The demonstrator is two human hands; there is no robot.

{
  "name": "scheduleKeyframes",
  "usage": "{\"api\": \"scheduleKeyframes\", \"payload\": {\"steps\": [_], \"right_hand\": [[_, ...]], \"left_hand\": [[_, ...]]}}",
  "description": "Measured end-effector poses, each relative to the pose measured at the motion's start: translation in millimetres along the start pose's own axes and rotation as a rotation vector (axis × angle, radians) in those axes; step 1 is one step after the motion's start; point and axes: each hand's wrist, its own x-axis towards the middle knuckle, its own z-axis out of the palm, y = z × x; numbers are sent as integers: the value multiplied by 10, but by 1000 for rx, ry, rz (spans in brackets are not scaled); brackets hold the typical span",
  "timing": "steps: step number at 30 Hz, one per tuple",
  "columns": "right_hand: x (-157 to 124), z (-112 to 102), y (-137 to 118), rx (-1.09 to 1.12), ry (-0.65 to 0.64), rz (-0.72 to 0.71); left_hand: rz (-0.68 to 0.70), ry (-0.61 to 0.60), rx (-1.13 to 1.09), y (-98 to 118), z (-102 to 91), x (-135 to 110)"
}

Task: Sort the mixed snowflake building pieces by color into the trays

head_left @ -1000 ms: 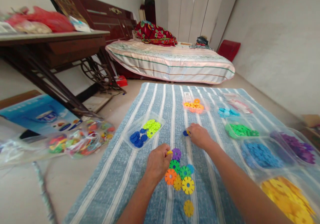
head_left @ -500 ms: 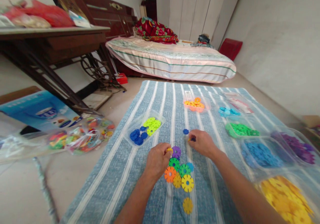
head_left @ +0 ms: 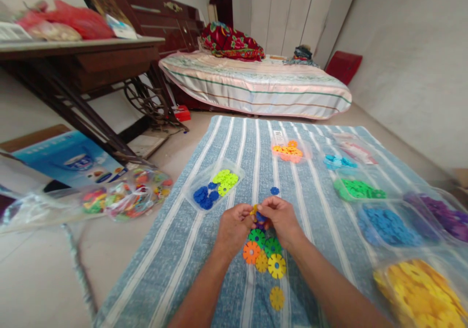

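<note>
On the far left, a blue box (head_left: 69,160) lies on the floor below a dark wooden desk (head_left: 84,57), with a clear bag of mixed coloured discs (head_left: 124,199) just beside the edge of a blue striped cloth (head_left: 234,152). On the cloth's left part, a clear tray (head_left: 214,189) holds dark blue and lime discs.

At the centre, the person's left hand (head_left: 234,228) and right hand (head_left: 280,221) meet above the cloth, fingertips touching. The left fingers are pinched shut on a small yellow disc (head_left: 253,210); the right fingers are closed on a dark blue disc (head_left: 260,216), pressed against the yellow one. Both pieces are held just above a joined cluster of discs (head_left: 263,252) in green, orange and yellow lying flat on the cloth, close under the hands. A single yellow disc (head_left: 277,298) lies apart, nearer the camera, and a loose blue disc (head_left: 274,190) rests on the cloth just beyond the hands.

Further right, trays line the cloth: orange discs (head_left: 288,151), light blue discs (head_left: 338,161), green discs (head_left: 356,189), blue discs (head_left: 387,225), purple discs (head_left: 442,216) and, nearest on the right, yellow discs (head_left: 420,294). A bed (head_left: 256,86) with a striped cover stands behind the cloth against the wall.
</note>
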Motion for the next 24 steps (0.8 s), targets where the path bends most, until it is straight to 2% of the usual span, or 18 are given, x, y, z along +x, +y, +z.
{"api": "scheduleKeyframes", "payload": {"steps": [3,8,14,18,21,24], "right_hand": [[-14,58,58,26,-10,-7],[14,58,122,-39,47,-68],[31,4,101,-314,129,-276],[3,-2,94,-523,135,-415],[-22,-1,68,-609,132,-488],[-91,-100,-89,-567,167,-453]], "left_hand": [[-42,24,-123,37,22,-30],[-80,45,-271,91,64,-85],[-118,33,-420,103,119,-138],[-186,7,-588,78,149,-148],[-211,38,-593,78,179,-157],[-151,63,-447,146,145,-204]]}}
